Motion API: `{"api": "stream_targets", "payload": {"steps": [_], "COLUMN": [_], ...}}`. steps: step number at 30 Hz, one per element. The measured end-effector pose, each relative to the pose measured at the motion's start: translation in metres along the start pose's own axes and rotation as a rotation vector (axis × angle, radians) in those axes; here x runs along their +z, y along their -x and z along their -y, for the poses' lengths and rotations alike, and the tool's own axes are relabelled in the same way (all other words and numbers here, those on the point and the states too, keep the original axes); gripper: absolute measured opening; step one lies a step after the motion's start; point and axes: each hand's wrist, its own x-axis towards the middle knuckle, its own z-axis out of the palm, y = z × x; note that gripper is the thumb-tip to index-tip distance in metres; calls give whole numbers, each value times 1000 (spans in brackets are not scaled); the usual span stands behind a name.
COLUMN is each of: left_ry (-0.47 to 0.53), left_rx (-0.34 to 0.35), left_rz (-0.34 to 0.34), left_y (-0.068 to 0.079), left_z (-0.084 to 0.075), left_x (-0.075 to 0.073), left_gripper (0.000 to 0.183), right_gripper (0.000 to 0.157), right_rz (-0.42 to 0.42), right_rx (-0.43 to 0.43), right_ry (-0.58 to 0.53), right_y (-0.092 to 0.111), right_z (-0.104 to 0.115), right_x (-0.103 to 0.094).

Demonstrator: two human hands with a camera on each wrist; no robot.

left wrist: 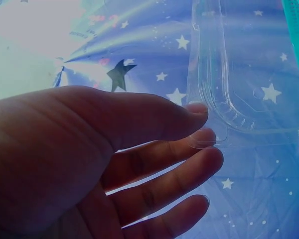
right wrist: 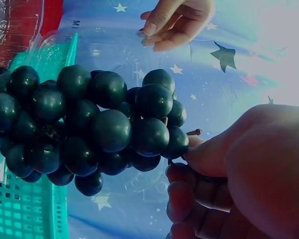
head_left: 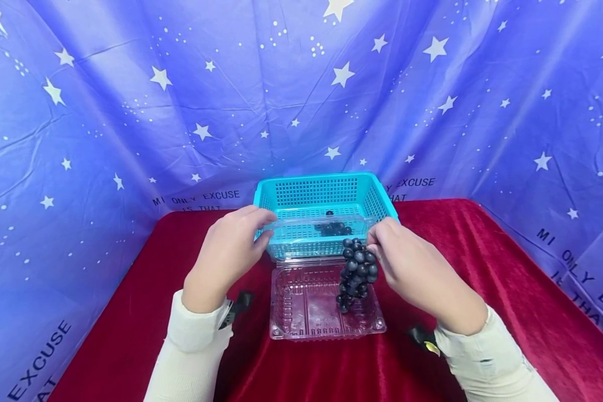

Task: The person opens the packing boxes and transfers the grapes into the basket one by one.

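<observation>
A bunch of dark grapes (head_left: 358, 268) hangs from my right hand (head_left: 407, 259), which pinches it by the stem at its top. In the right wrist view the round dark grapes (right wrist: 112, 130) fill the middle, with the thumb and fingers at the stem end. The bunch hangs over a clear plastic clamshell box (head_left: 306, 312), whose base lies on the table. My left hand (head_left: 231, 248) pinches a corner of the box's raised clear lid (left wrist: 217, 99) between thumb and index finger; the other fingers stay apart from it.
Behind the box stands a turquoise basket (head_left: 316, 192) with more dark grapes (head_left: 334, 228) inside, seen partly through the lid. Red velvet cloth (head_left: 432, 223) covers the table. A blue curtain with white stars (head_left: 341, 74) surrounds it.
</observation>
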Motion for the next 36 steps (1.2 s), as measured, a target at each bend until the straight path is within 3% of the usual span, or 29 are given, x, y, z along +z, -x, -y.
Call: {"api": "stream_targets", "payload": {"steps": [16, 36], "left_ry": [-24, -26], "left_rx": [9, 3], "left_rz": [-44, -41], "left_y": [1, 1], "left_z": [0, -2], "left_x": [1, 1], "left_gripper": [21, 17], "right_gripper": [14, 14], "right_rz": [-8, -43], "right_rx": [38, 69], "right_ry": [-12, 3], "right_y": [1, 3], "right_z": [-1, -5], "right_x": [-10, -24]}}
